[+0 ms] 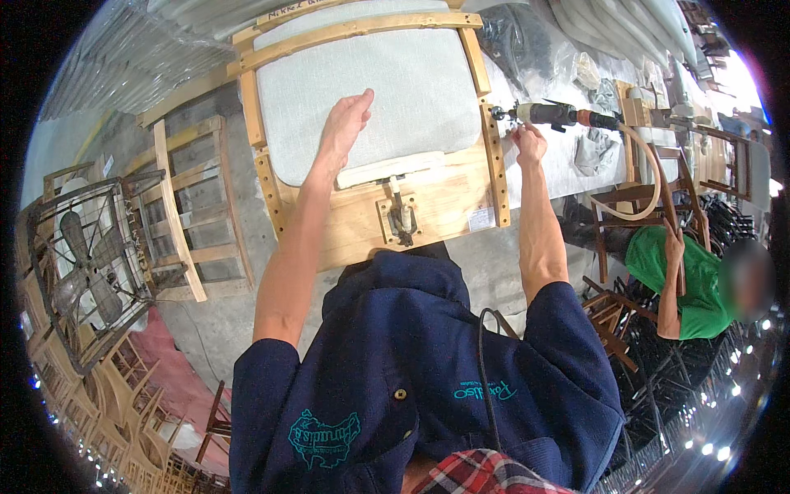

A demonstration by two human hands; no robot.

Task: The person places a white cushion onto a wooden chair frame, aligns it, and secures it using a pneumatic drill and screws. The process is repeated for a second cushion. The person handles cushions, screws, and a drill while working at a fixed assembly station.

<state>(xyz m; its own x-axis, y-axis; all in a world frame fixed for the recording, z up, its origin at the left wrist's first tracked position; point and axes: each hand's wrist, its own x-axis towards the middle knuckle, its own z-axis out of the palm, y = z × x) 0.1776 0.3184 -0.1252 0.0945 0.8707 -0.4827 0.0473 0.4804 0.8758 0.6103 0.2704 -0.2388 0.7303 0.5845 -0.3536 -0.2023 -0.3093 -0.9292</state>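
Wood everywhere on this bench: going left to right, a caged fan (86, 272) sits at far left beside a bare slatted frame (197, 206), neither touched. Centre is the chair seat (370, 123), a pale timber frame with a grey fabric cushion set in it, lying on the work surface straight ahead of me. My left hand (344, 123) lies flat and open on the cushion, pressing, not gripping anything. I'd judge the cushion soft and grippy, the frame stiff and moderately heavy; best hold is the side rails, not the fabric. A metal clamp (401, 218) stands on the plywood base near my chest. One small white rectangular label (480, 218) is stuck at the base's right near corner, print too small to read. My right hand (529, 142) is at the frame's right rail (494, 156), just under the tip of an air screwdriver (551, 114); fingers curled, but I can't tell if they pinch a screw or the tool. Its tan hose (650, 185) loops right. Another person in a green shirt (687, 280) works far right.
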